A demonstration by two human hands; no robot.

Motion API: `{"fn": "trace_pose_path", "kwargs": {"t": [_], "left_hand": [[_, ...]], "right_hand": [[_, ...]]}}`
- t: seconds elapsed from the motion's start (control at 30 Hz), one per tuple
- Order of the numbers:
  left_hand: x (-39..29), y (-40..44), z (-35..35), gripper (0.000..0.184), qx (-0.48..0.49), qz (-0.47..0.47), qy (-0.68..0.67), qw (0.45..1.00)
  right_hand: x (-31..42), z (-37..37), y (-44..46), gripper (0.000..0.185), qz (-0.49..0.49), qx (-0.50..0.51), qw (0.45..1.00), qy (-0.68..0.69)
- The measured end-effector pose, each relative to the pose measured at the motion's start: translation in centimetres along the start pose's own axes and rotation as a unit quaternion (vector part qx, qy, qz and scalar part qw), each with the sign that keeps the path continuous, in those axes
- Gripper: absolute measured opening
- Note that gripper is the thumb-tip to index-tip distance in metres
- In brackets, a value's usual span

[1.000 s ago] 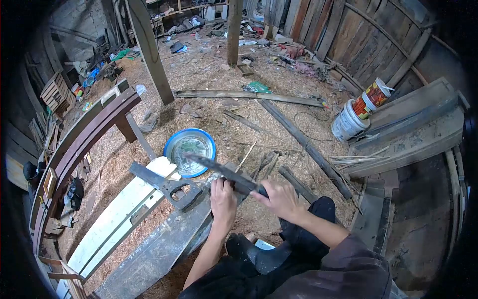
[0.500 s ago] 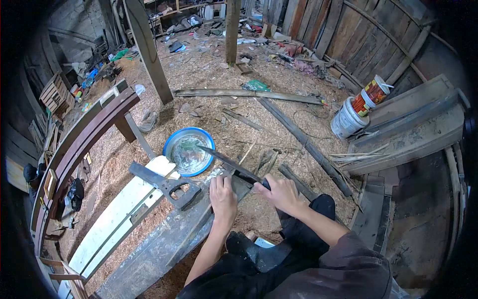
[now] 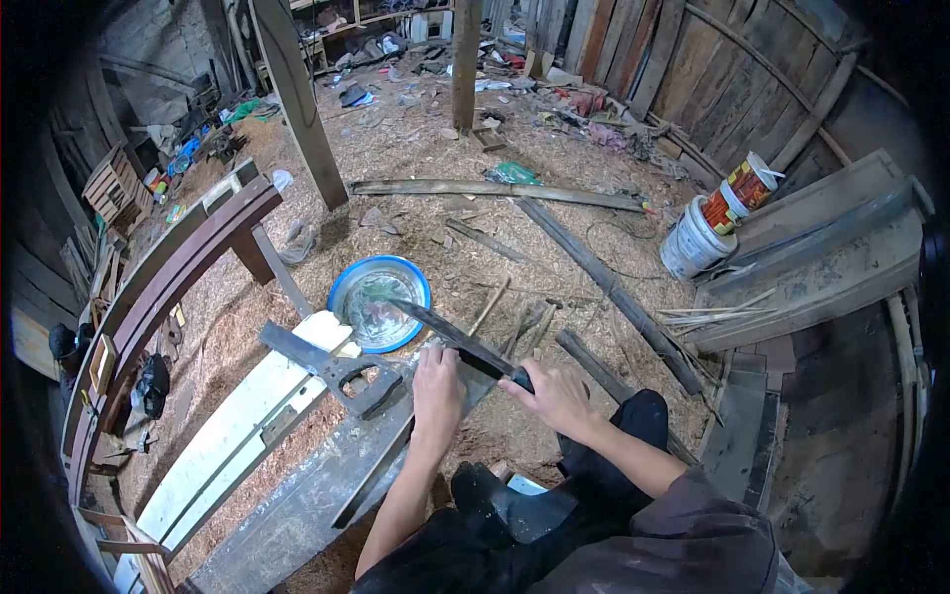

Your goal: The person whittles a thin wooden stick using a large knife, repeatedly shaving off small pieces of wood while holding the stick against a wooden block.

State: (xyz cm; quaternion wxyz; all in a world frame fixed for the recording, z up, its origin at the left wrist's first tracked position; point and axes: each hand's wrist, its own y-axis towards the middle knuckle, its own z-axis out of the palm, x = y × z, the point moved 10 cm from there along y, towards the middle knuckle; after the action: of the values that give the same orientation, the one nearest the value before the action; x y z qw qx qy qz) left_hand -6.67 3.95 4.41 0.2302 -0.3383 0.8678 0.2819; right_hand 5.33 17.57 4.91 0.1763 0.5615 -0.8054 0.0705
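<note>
A: How is that long, dark, tapering blade (image 3: 457, 341) with the black handle best worked?

B: With straight, even strokes, I'd say, and the fingers of the left hand (image 3: 438, 388) well out of its path. The right hand (image 3: 562, 394) has its grip wrapped round the handle; the left grip bears down just beside the blade, but I cannot tell what, if anything, it closes on.

A: And how does the blade look?

B: Dull and narrow, aslant at the far end of the grey, paint-specked plank desk (image 3: 287, 520), its tip toward the round, blue-rimmed metal basin (image 3: 428, 307) at far left. Any teeth are too small to tell.
</note>
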Motion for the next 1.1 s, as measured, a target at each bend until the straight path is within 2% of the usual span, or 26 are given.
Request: {"fn": "trace_pose_path", "kwargs": {"t": [0.03, 0.13, 0.17, 0.3, 0.4, 0.43, 0.57, 0.67, 0.7, 0.8, 0.83, 0.87, 0.93, 1.0, 1.07, 1.1], "left_hand": [[-0.3, -0.2, -0.6, 0.015, -0.050, 0.020, -0.007, 0.999], [-0.3, -0.9, -0.2, 0.008, -0.085, 0.021, 0.002, 0.996], [0.0, -1.0, -0.2, 0.005, -0.076, -0.013, -0.001, 0.997], [0.1, -1.0, 0.1, 0.005, -0.070, -0.002, -0.007, 0.998], [-0.1, -1.3, 0.1, 0.007, -0.074, 0.002, -0.001, 0.997], [0.1, -1.3, 0.3, 0.008, -0.078, -0.005, -0.002, 0.997], [0.3, -1.0, 0.6, 0.012, -0.071, -0.005, -0.005, 0.997], [0.2, -0.7, 0.8, 0.014, -0.063, -0.006, 0.001, 0.998], [0.3, -0.9, 0.8, 0.015, -0.063, -0.013, -0.001, 0.998], [0.0, -0.8, 0.7, 0.014, -0.079, -0.007, -0.009, 0.997], [-0.3, -0.8, 0.5, 0.014, -0.082, -0.004, -0.017, 0.996], [-0.3, -0.8, 0.5, 0.014, -0.081, -0.001, -0.017, 0.997], [-0.5, -0.8, 0.5, 0.014, -0.079, 0.013, 0.007, 0.997], [0.1, -1.2, 0.8, 0.014, -0.074, 0.002, 0.003, 0.997], [-0.1, -0.7, 1.2, 0.015, -0.081, -0.004, -0.013, 0.997], [-0.2, -0.9, 1.1, 0.015, -0.079, -0.004, -0.010, 0.997]], "right_hand": [[0.5, -0.4, 0.3, 0.058, -0.023, -0.010, 1.000, -0.011], [0.0, -0.5, 1.5, 0.057, -0.025, -0.009, 0.999, -0.033], [-0.1, -0.4, 1.4, 0.057, -0.025, -0.007, 0.999, -0.047], [1.9, -0.6, 0.5, 0.054, -0.080, -0.022, 0.994, -0.073], [-0.8, -0.5, 2.1, 0.054, -0.055, -0.004, 0.996, -0.071], [-1.2, -1.1, 2.2, 0.053, -0.072, -0.082, 0.992, -0.058], [0.9, -0.4, 0.8, 0.053, -0.042, -0.023, 0.995, -0.083], [-0.1, -0.6, 1.7, 0.054, -0.070, -0.027, 0.995, -0.067], [-1.3, -0.5, 2.4, 0.055, -0.062, -0.049, 0.995, -0.063], [-0.2, 0.0, 2.2, 0.055, -0.040, -0.034, 0.993, -0.104], [1.0, -0.7, 1.3, 0.056, -0.088, -0.097, 0.986, -0.106], [0.8, -1.0, 1.2, 0.056, -0.086, -0.099, 0.986, -0.106], [-0.5, -0.5, 2.0, 0.052, -0.044, 0.018, 0.998, -0.049], [-1.4, 0.3, 2.4, 0.053, -0.040, 0.009, 0.996, -0.074], [-0.4, -0.8, 1.7, 0.058, -0.057, -0.087, 0.988, -0.114], [0.1, -0.8, 1.1, 0.059, -0.071, -0.082, 0.990, -0.096]]}}
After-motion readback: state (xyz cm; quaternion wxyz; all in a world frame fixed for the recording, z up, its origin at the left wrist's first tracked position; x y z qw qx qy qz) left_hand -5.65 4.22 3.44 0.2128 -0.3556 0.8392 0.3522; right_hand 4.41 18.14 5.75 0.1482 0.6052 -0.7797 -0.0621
